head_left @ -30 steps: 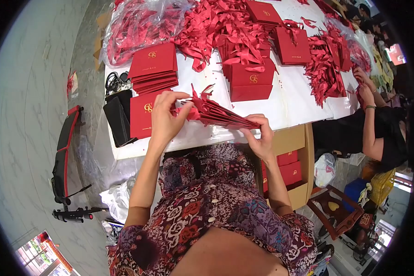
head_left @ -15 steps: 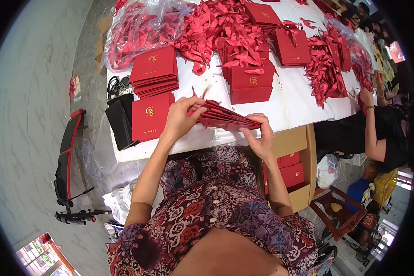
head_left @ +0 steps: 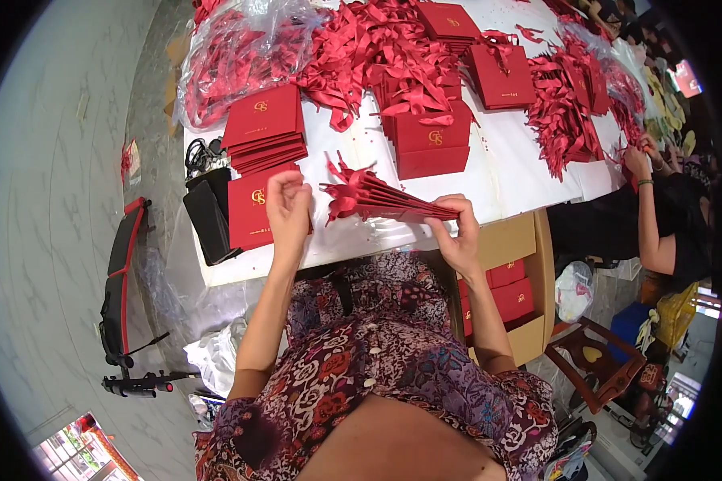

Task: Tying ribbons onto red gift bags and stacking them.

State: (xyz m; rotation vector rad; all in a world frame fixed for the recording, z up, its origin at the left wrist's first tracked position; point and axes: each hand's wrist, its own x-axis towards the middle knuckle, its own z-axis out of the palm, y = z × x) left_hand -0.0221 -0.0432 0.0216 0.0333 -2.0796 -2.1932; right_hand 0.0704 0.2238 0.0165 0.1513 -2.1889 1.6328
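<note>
So your right hand (head_left: 462, 240) pinches fanned-out red bags (head_left: 397, 204) by one end, while your loosely curled left hand (head_left: 289, 207), seemingly empty, hovers beside their ribbons (head_left: 346, 195).

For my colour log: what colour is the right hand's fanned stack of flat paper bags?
The fanned stack is red, clearest in the head view.

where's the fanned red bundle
In the head view, the fanned bundle is over the table, between the left hand and the right hand, which grips it.
</note>
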